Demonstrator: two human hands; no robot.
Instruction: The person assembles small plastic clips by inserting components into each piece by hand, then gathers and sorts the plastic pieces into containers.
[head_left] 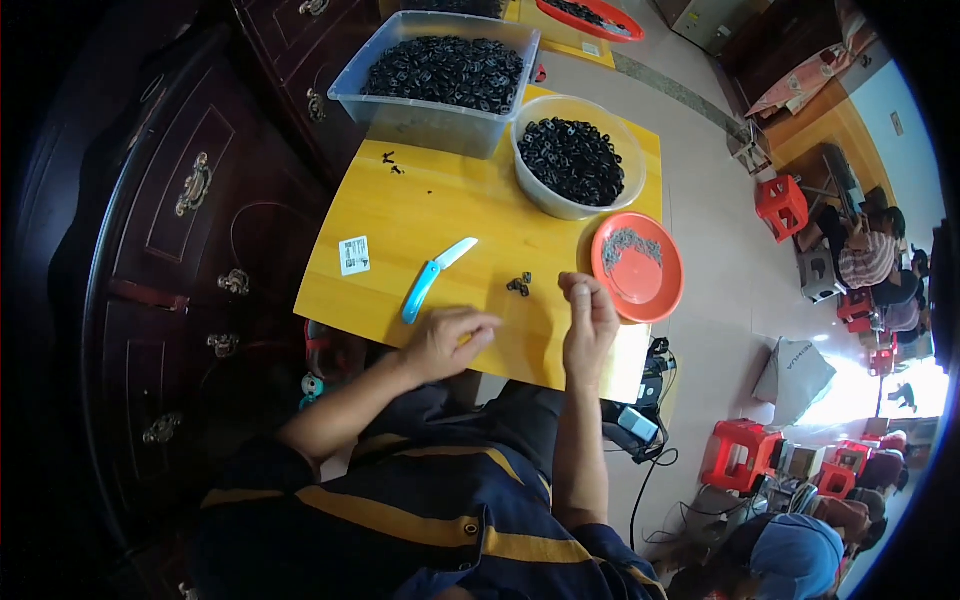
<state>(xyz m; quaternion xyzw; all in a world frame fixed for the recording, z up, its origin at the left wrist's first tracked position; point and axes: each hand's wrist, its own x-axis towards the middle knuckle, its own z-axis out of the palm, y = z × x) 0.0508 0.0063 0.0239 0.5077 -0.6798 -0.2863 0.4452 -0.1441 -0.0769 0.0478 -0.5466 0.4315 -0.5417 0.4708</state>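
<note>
My left hand (449, 342) hovers over the front edge of the yellow table (385, 235), holding nothing I can see, fingers stretched to the right and thumb apart. Just left of the red plate (645, 289), my right hand (590, 325) is raised with thumb and forefinger pinched; whatever sits between them is too small to make out. Small grey pieces (625, 247) lie in the far part of the plate. Between my hands, a little farther off, is a small group of black plastic parts (519, 285). A folding knife (436, 275) with a turquoise handle lies unfolded beyond my left hand.
A clear rectangular bin (420, 122) and a round translucent tub (562, 206), both full of black parts, stand at the back. A white label card (354, 256) lies left. Dark wooden cabinets (190, 250) flank the left. Red stools (782, 208) and other people are at right.
</note>
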